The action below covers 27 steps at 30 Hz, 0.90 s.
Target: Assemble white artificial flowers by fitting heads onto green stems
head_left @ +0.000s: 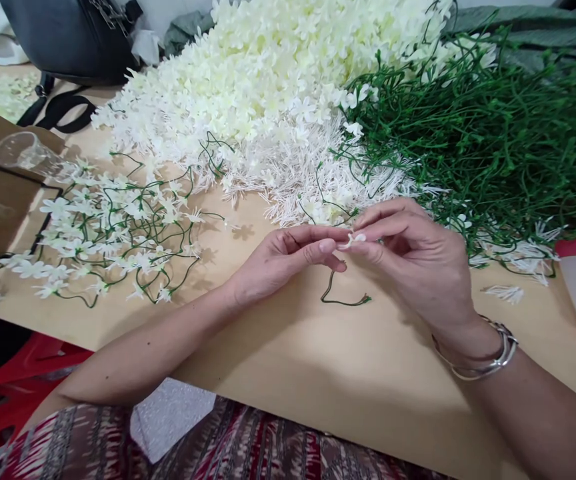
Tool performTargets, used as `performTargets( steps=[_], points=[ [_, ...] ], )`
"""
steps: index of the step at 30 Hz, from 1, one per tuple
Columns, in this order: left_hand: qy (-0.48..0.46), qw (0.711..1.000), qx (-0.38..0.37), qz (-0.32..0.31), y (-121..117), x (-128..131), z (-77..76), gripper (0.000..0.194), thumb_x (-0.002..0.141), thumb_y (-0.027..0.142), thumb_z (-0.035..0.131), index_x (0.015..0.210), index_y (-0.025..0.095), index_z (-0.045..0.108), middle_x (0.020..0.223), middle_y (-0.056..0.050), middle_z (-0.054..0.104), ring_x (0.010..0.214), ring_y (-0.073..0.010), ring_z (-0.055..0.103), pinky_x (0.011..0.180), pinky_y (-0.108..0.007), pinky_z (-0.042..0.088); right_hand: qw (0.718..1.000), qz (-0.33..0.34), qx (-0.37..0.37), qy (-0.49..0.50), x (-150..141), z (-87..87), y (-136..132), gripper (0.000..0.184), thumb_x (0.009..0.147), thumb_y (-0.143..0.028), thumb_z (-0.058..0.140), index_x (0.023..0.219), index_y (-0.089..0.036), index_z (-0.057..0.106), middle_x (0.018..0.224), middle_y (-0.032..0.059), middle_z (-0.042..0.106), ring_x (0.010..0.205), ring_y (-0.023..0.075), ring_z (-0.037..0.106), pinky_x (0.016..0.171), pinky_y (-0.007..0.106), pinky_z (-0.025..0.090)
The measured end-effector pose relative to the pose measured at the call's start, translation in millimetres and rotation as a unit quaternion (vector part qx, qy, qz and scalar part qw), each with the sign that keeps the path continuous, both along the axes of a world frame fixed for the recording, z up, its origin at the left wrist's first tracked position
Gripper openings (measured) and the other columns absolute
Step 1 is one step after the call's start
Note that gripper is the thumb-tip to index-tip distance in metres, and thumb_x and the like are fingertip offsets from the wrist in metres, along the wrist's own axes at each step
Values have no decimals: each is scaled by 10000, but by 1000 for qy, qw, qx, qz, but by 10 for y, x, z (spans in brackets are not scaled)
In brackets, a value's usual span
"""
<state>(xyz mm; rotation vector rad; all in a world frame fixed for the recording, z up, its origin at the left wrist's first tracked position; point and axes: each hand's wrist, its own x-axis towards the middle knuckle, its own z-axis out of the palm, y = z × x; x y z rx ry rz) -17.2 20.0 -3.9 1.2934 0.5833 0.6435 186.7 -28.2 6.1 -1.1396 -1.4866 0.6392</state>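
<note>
The left hand [285,259] and right hand [421,260] are pinched nearly closed on a white flower [356,238], perhaps because it's tiny.

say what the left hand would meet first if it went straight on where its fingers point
Likely the small white flower piece, then the right hand just beyond; exact depth between them is unclear.

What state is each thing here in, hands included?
Left hand: pinching
Right hand: pinching
Small white flower piece: held at their fingertips
Thin green stem: bent
Clear plastic cup: lying on its side
Loose green stems: heaped
Cream-white petals: heaped
White flowers on green stems: spread out
Silver-coloured bracelet: worn
</note>
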Motion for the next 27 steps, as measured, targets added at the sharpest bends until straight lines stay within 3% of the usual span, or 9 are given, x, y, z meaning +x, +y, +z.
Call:
performTargets(
  steps=[3, 6, 9, 11, 14, 19, 22, 27],
  points=[
    [78, 980, 176, 45, -66, 11, -70, 229, 1018, 348, 697, 1169, 176, 697, 1098, -90, 764, 893, -155, 741, 855, -300, 611, 998, -56, 1, 0, 107, -20, 56, 114, 903, -300, 828, 820, -308, 751, 868, 15, 743, 838, 217, 703, 758, 388, 571],
    [189, 906, 375, 57, -150, 35, -154, 190, 1040, 321, 662, 1135, 156, 656, 1061, -84, 724, 857, -145, 693, 800, -281, 597, 995, -94, -8, 17, 192, -66, 101, 110, 862, -279, 862, 837, -287, 755, 775, -16, 722, 681, 171, 634, 624, 328, 487],
    [268, 835, 479, 45, -211, 75, -199, 221, 1068, 343, 618, 1145, 136, 625, 1087, -106, 707, 901, -181, 690, 823, -324, 608, 995, -95, -19, 21, 219, -95, 111, 132, 847, -288, 880, 830, -278, 749, 779, -15, 721, 689, 169, 630, 640, 328, 477],
    [304, 806, 507, 34, -228, 102, -192, 203, 1091, 324, 567, 1115, 132, 627, 1087, -115, 702, 929, -201, 693, 848, -346, 610, 996, -81, -38, 19, 214, -92, 98, 126, 861, -302, 870, 825, -289, 750, 812, -3, 734, 729, 191, 649, 675, 348, 492],
    [355, 785, 508, 8, -224, 125, -141, 238, 1130, 254, 440, 1054, 144, 636, 1065, -103, 699, 926, -193, 691, 859, -328, 594, 994, -63, -83, 26, 199, -60, 75, 113, 872, -334, 863, 832, -308, 760, 845, 7, 741, 712, 202, 630, 657, 362, 473],
    [419, 721, 551, -24, -196, 93, -83, 272, 1139, 211, 383, 1064, 137, 634, 1046, -101, 691, 874, -197, 668, 782, -314, 531, 981, -23, -175, 78, 184, 15, 81, 243, 789, -461, 922, 770, -289, 752, 720, 10, 693, 632, 184, 591, 562, 340, 440],
    [433, 687, 582, -30, -183, 60, -94, 292, 1149, 211, 355, 1092, 134, 630, 1049, -97, 697, 875, -199, 663, 755, -317, 505, 979, -27, -180, 91, 189, 33, 99, 278, 730, -474, 957, 738, -277, 762, 685, 2, 691, 612, 160, 578, 542, 316, 420],
    [444, 660, 603, -59, -172, 85, -79, 227, 1137, 216, 415, 1170, 140, 627, 1117, -95, 707, 900, -204, 672, 756, -326, 501, 981, -36, -170, 81, 195, 23, 110, 252, 730, -430, 961, 741, -280, 758, 704, 2, 725, 589, 148, 560, 511, 301, 391]
  ],
)
